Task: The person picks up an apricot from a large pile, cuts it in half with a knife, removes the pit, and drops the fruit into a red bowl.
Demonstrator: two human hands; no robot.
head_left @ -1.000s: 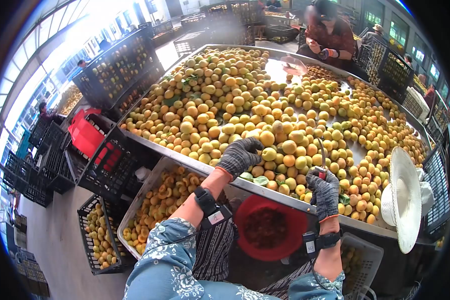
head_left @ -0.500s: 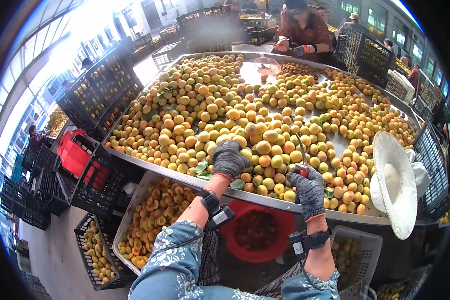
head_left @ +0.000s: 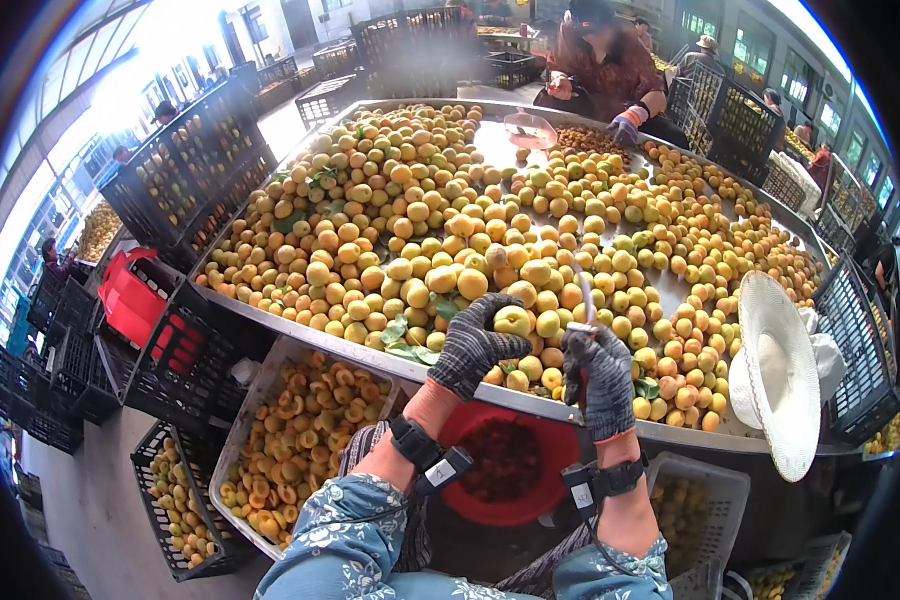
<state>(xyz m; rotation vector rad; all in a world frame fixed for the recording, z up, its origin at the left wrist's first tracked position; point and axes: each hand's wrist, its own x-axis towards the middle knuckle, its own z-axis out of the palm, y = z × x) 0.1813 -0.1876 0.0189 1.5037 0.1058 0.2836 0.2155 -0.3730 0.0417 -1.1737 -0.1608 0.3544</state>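
Observation:
My left hand point(head_left: 468, 348), in a dark grey knit glove, is closed on a yellow-green apricot point(head_left: 512, 321) above the table's near edge. Just to its right, my right hand point(head_left: 604, 380), gloved alike, grips a knife point(head_left: 586, 297) whose slim curved blade points up and away from me. Its handle is mostly covered by my fingers. Heaped apricots point(head_left: 370, 215) spread over the metal table point(head_left: 300, 318) beyond both hands, with a few green leaves point(head_left: 395, 332) among them.
Below the table edge sit a red basin point(head_left: 560, 450), a white crate point(head_left: 225, 480) of halved apricots and a grey crate point(head_left: 725, 500). A straw hat point(head_left: 785, 370) rests at the right edge. Across the table, a person point(head_left: 605, 75) reaches toward a heap of pits point(head_left: 585, 138).
My left hand has lifted an apricot from the pile and moved right and nearer me. My right hand and knife have shifted slightly left. The person opposite has lowered a gloved hand to the table.

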